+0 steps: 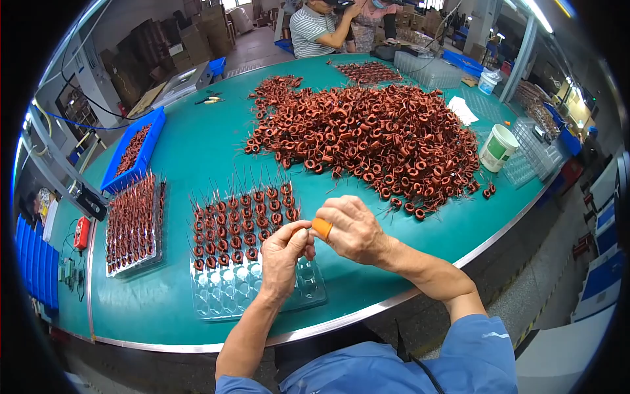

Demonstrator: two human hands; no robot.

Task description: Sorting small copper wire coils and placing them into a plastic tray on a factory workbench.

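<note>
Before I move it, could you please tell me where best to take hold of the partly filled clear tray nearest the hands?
Probably by the near rim of the clear tray, coming from the person's side: its near cells are bare, while coils with upright wires crowd the farther rows.

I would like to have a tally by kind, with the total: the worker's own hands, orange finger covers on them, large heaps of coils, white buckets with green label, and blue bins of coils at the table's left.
Own hands: 2 (left hand, right hand)
Orange finger cover: 1
Large coil heap: 1
Green-labelled white bucket: 1
Blue bin: 1
Total: 6
</note>
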